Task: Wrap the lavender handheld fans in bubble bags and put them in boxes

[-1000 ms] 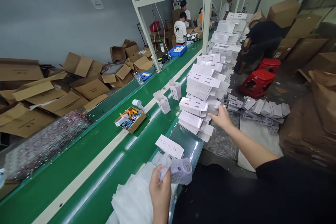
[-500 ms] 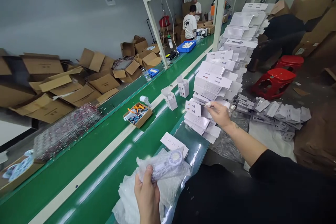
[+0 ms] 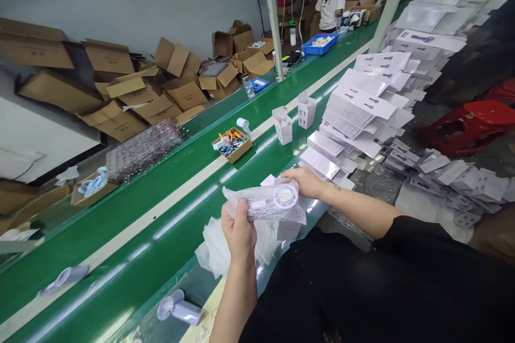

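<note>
My left hand point(image 3: 240, 228) is closed on the handle end of a pale handheld fan point(image 3: 263, 201) in a clear plastic bag, its round head pointing right. Behind the bagged fan, my right hand point(image 3: 306, 181) is closed at a white carton point(image 3: 288, 230), which shows above and below the bag; the fingertips are partly hidden. Crumpled white plastic bags point(image 3: 215, 249) lie under my left hand. A staggered pile of white cartons point(image 3: 358, 102) rises beyond my right hand.
Two open white cartons point(image 3: 282, 127) and a cardboard tray of small parts point(image 3: 233, 146) stand on the green conveyor point(image 3: 177, 182). Unbagged fans point(image 3: 181, 308) lie at the lower left. Red stools point(image 3: 470, 123) stand at right. A person point(image 3: 332, 2) works farther along.
My right hand has left the carton pile and come left and down to the bagged fan. The left hand has lifted the fan up and right. The view has swung left.
</note>
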Demonstrator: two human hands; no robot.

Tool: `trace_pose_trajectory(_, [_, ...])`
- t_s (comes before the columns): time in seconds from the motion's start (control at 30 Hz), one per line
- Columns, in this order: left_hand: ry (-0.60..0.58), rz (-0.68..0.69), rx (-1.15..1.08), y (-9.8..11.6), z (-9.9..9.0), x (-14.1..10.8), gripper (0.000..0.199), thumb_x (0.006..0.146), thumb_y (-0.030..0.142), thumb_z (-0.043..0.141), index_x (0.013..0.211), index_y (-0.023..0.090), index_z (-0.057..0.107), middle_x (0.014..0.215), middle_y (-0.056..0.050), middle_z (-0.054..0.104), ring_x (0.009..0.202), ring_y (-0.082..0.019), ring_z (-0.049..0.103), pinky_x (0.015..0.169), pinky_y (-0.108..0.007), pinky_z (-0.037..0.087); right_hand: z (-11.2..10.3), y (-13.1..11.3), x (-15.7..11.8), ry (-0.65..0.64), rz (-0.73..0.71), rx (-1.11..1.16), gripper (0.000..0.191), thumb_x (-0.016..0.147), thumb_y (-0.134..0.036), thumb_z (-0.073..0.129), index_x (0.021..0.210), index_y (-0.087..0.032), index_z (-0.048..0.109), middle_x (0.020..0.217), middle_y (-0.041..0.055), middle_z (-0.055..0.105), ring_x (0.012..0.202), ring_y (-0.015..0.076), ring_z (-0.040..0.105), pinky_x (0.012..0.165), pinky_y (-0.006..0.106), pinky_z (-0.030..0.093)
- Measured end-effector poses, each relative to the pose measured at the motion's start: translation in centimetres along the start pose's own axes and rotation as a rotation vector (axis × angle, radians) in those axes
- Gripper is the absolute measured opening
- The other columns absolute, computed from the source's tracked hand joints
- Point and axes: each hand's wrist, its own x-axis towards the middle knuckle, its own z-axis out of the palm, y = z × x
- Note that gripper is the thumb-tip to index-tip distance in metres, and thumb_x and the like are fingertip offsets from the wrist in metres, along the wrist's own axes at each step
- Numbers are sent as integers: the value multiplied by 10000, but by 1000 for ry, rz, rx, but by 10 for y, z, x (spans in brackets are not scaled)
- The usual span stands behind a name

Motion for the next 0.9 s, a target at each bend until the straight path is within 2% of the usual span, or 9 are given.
trace_pose_trajectory(0.1, [5,347,523,-4,-41,-3,208,760,323,653,880,173,573,813,-13,586,771,-151,559,713,-274,448,36,13,10,-71,30,-14,155,794,-284,600,786,-166,700,714,1,658,674,131,562,647,224,380])
trace_pose_trajectory(0.17, [-126,565,828,-11,-62,-12,138,774,265,622,872,177,584,788,-27,564,773,-175,541,721,-300,444,59,20,12,-142,7,-44,169,791,-300,614,757,-156,695,674,-4,637,655,124,541,638,221,363])
trace_pose_trajectory(0.23, [-310,738,1035,-22,-70,-23,91,788,199,577,877,180,581,773,-45,544,786,-204,522,728,-335,446,78,23,12,-190,-21,-42,204,807,-329,605,764,-151,696,691,3,644,674,127,547,655,218,368])
trace_pose_trajectory(0.33, [-537,877,1218,-38,-62,-38,159,789,108,506,909,178,583,783,-80,534,853,-250,498,769,-394,449,96,27,13,-234,-33,-22,240,842,-347,558,849,-155,701,784,26,679,746,144,574,713,224,395])
trace_pose_trajectory(0.5, [-754,829,1128,-43,-48,-23,332,742,34,447,1014,189,557,888,-75,544,947,-245,481,833,-412,449,101,45,14,-364,143,44,260,793,-270,592,1011,-166,686,962,59,701,893,205,607,802,289,440])
trace_pose_trajectory(0.6, [-782,768,1106,-43,-51,-5,315,750,22,425,983,188,557,923,-69,555,957,-222,487,869,-402,436,102,55,10,-457,239,75,243,795,-312,585,952,-166,698,819,45,700,756,190,619,686,272,466])
trace_pose_trajectory(0.73, [-945,696,1415,-54,-55,-8,219,823,95,474,983,187,592,934,-91,607,1011,-246,517,829,-401,441,107,58,6,-556,336,168,260,781,-340,601,978,-193,683,730,18,677,577,146,580,538,238,444])
trace_pose_trajectory(0.8, [-886,701,1511,-60,-55,-21,239,858,232,532,1087,189,584,996,-115,629,1137,-289,483,895,-471,408,107,57,7,-556,371,216,280,780,-342,600,1003,-189,673,734,18,672,546,137,567,502,233,426])
trace_pose_trajectory(0.9, [-736,712,1532,-66,-55,-39,446,840,376,587,1251,217,527,1144,-126,624,1246,-334,418,1030,-621,232,105,53,16,-481,299,138,206,766,-274,610,922,-165,689,697,7,654,576,126,556,529,216,405])
